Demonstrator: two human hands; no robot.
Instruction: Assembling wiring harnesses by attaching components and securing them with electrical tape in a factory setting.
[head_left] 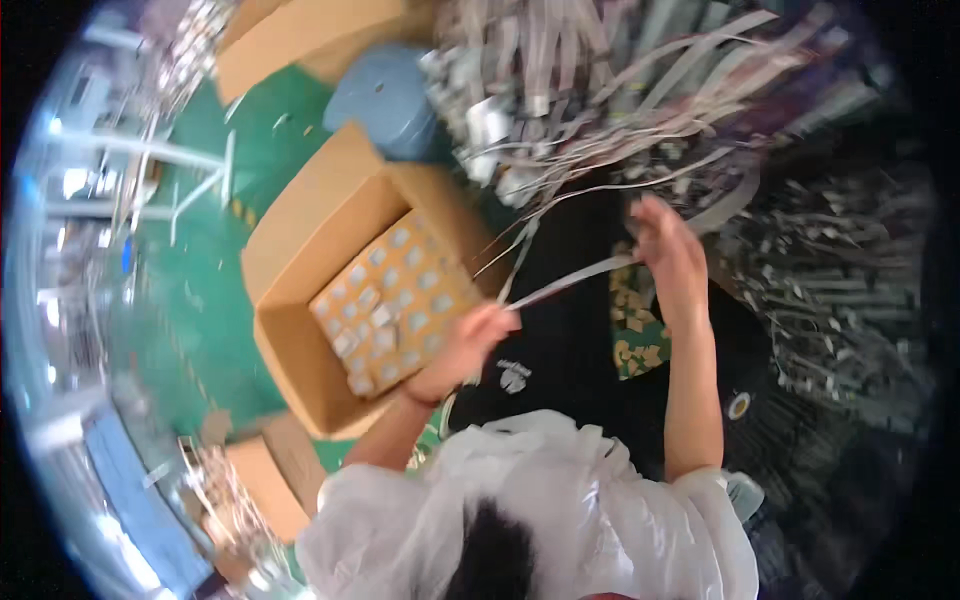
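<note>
Beside the open cardboard box point(300, 300), both hands' grips point(470, 345) point(668, 255) pinch one pale strip point(575, 281) taut between them.

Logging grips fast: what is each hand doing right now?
Left hand: closed, pinching the lower end of a long thin grey-white strip.
Right hand: closed on the same strip's upper end.

Both hands, the left hand point(462, 350) and right hand point(668, 262), held a pale strip point(575, 282) stretched between them, seemingly pinched, beside an open cardboard box point(300, 300).
</note>
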